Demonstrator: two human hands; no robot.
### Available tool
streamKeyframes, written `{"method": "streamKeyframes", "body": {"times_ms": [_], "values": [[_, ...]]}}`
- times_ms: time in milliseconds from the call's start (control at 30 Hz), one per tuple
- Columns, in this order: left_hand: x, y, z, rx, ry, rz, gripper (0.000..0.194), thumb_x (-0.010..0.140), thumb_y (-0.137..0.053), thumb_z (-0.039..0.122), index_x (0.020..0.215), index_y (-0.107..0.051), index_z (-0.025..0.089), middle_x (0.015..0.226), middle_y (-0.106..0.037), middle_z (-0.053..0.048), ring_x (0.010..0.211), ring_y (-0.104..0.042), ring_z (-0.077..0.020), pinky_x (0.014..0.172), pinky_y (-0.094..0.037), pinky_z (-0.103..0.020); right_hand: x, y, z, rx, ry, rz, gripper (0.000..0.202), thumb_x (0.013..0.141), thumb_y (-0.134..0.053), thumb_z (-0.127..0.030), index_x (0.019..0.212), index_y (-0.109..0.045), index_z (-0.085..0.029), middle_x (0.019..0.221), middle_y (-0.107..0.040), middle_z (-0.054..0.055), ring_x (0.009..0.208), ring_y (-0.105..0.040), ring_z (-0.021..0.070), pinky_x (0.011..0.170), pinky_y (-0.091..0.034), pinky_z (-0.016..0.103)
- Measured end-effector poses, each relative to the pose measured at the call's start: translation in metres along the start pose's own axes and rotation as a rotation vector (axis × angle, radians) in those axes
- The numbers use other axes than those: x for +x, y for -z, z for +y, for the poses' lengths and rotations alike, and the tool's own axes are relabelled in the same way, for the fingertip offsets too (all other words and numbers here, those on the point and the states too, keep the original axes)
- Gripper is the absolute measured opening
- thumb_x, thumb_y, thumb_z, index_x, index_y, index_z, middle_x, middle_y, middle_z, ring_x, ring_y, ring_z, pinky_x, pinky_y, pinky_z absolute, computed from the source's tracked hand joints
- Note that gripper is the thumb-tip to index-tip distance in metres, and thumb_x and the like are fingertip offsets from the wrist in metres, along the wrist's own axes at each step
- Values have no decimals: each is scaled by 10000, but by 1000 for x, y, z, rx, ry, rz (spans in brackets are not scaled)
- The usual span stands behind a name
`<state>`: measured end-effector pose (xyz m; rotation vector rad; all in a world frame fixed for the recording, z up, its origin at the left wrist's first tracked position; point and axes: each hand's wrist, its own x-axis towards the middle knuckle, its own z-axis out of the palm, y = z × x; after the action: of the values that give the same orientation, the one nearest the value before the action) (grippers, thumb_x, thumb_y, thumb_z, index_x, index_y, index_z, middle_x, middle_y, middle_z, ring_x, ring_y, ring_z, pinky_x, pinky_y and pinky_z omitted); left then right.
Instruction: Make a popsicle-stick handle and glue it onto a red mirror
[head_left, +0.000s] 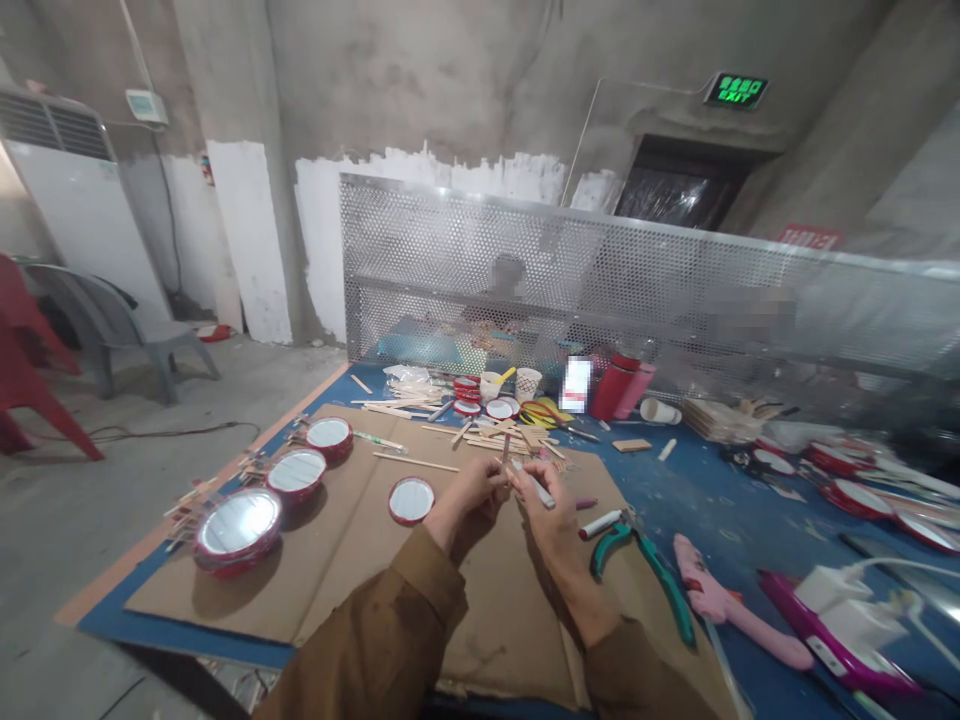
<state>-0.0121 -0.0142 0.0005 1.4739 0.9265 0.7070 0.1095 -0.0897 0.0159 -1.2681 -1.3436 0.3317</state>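
My left hand (480, 488) is closed on a short, thin brown wooden stick (507, 446) held upright. Close beside it, my right hand (546, 505) is closed around a white marker (541, 491), its tip near the stick; the exact contact is too small to make out. Both hands are above a brown cardboard sheet (345, 560). Left of them lies a small round disc (412, 499) with a red rim and pale top. A white-and-red marker (600, 525) and teal-handled pliers (660, 580) rest to the right of my right hand.
Three red-rimmed drum-like pieces (238, 522) with sticks line the left side. Loose wooden sticks (405, 405), paper cups (529, 384) and a red bottle (616, 385) stand before a perforated metal screen (450, 250). A pink glue gun (739, 615) and purple power strip (832, 640) lie right.
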Motion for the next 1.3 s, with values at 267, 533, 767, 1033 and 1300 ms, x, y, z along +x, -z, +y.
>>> {"method": "streamKeyframes", "body": {"times_ms": [267, 533, 767, 1033, 1300], "values": [[0, 2, -2, 5, -31, -19, 110, 752, -607, 196, 668, -545, 162, 501, -506, 32, 440, -465, -85, 456, -349, -199, -1, 0, -1, -29, -15, -33, 299, 857, -628, -502, 859, -652, -203, 832, -691, 49, 797, -629, 212, 759, -496, 324], [-2, 2, 1, 56, -6, -2, 92, 747, -610, 218, 696, -565, 156, 499, -512, 42, 414, -464, -88, 447, -358, -200, 0, 2, -2, -40, -44, -71, 306, 865, -613, -500, 871, -657, -197, 845, -702, 60, 800, -633, 219, 750, -490, 323], [-6, 2, 4, 10, -16, -19, 103, 789, -587, 194, 698, -552, 158, 505, -506, 43, 398, -451, -77, 428, -362, -192, 0, 2, -1, -22, -24, -21, 278, 869, -601, -482, 846, -646, -209, 799, -693, 43, 761, -626, 209, 724, -487, 315], [-7, 1, 8, -16, -38, -3, 169, 788, -586, 119, 639, -518, 161, 468, -471, 45, 416, -443, -76, 436, -333, -195, -1, 0, 6, -61, -29, -86, 300, 874, -602, -493, 857, -661, -200, 847, -704, 63, 793, -629, 216, 732, -483, 316], [-7, 1, 8, 10, -4, 0, 130, 787, -583, 149, 669, -531, 162, 477, -478, 50, 390, -435, -82, 437, -341, -207, 0, 0, 7, -77, -30, -64, 304, 869, -612, -500, 860, -662, -200, 841, -699, 63, 803, -629, 219, 758, -481, 326]]}}
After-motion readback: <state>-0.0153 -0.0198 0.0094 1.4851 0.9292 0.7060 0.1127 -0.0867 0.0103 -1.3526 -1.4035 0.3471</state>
